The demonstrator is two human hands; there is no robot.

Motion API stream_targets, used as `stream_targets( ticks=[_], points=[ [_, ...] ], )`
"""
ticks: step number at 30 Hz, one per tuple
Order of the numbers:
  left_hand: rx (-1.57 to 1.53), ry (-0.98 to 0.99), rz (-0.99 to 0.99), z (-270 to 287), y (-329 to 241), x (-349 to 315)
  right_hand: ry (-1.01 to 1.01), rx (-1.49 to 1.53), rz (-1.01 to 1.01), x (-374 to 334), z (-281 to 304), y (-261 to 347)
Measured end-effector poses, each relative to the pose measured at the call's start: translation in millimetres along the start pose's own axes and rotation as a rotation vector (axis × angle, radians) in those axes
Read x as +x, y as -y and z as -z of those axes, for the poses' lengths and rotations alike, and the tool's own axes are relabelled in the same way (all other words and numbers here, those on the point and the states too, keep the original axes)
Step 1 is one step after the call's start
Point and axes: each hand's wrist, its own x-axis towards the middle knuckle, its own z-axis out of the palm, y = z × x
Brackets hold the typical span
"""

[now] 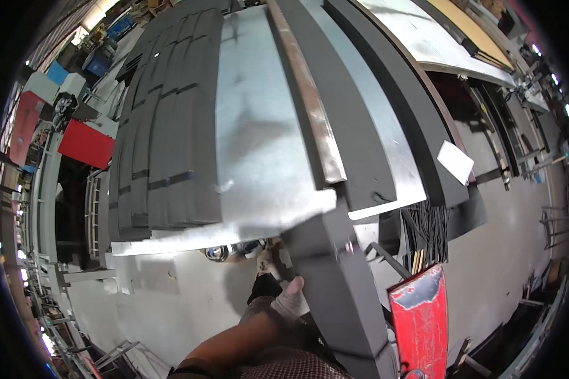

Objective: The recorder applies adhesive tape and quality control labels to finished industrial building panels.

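Observation:
My left hand (289, 299), in a light glove, is at the near left edge of a long dark grey box-shaped panel (338, 297). Its thumb points up along the panel's side, while the other fingers are mostly hidden; the hand looks closed on that edge. The panel slants from the lower edge of the view up to the front edge of a metal-topped table (259, 139), where its far end meets a brown metal bar (316, 120). My right hand does not show.
Stacked dark grey panels (171, 145) cover the table's left side, and more long panels lie on the right. A scratched red panel (420, 316) stands at lower right, below a bundle of thin black strips (425, 230). A white sheet (455, 162) lies on the right panels.

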Motion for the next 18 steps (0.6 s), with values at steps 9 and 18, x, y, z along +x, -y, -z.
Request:
stream_targets(
  ticks=[9,18],
  points=[
    [1.423,0.061,0.025,30,-72,-87,-0.219,0.263,0.075,116,-10,253],
    [1.018,-0.405,0.066,-43,-211,-139,-0.591,0.057,0.469,282,-33,410]
  ],
)
